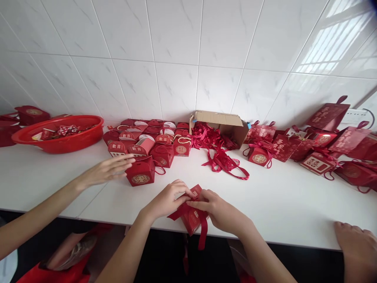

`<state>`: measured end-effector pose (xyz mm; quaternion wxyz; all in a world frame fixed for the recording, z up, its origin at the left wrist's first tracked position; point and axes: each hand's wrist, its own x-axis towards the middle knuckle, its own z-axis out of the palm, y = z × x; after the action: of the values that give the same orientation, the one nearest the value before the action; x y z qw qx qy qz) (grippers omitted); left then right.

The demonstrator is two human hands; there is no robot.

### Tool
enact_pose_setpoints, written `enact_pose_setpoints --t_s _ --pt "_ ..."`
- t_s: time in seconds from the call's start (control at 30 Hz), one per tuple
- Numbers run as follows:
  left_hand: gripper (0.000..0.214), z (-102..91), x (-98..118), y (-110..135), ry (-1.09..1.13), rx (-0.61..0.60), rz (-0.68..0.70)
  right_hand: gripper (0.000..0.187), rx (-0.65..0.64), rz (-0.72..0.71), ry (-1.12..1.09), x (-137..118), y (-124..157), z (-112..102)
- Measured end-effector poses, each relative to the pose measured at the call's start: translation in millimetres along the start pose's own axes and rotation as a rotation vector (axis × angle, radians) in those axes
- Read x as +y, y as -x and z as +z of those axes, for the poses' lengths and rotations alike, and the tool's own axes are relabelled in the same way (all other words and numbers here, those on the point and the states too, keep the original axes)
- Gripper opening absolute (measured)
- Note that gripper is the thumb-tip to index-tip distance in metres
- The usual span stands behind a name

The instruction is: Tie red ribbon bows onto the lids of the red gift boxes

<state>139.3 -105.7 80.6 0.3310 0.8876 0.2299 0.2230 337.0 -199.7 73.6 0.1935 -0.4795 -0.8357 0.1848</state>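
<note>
A small red gift box [191, 223] with gold print lies tilted near the table's front edge, with a dark red ribbon [203, 234] across its top and one tail hanging past the edge. My left hand [169, 200] is closed, thumb and fingers pinching the ribbon on the box's left side. From the right, my right hand [219, 210] also pinches the ribbon, its fingertips close to the left ones. Exactly how the ribbon is looped between the fingers is partly hidden.
Another person's hand [110, 169] reaches in beside a red box [140, 173]. Behind stand several red boxes [163, 151], a red basin [59, 145] and a carton [218, 117] of ribbons. Loose ribbons [224, 161] lie mid-table; ribboned boxes [259, 156] sit right. Another hand [355, 239] rests at the right edge.
</note>
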Motion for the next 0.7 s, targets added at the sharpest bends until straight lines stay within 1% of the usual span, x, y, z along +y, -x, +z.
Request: enact_pose_setpoints --t_s 0.1,0.2,0.43,0.57,0.7 --pt "0.016 -1.8 0 -1 0.009 -0.003 -0.010 0.077 -0.041 0.019 0.033 -2 0 0" --pt "0.015 -2.9 5 -5 0.005 0.004 -0.017 0.075 -0.053 0.018 0.008 -3 -2 1" --pt "0.017 -2.5 16 -17 -0.128 -0.012 0.020 0.070 -0.026 0.015 -0.069 2 -1 4" --pt "0.018 -6.8 13 -18 -0.167 -0.007 0.041 0.069 -0.014 -0.020 -0.068 3 0 2" --pt "0.016 -13.0 7 -13 -0.123 0.003 0.013 0.068 0.012 -0.025 -0.083 5 0 2"
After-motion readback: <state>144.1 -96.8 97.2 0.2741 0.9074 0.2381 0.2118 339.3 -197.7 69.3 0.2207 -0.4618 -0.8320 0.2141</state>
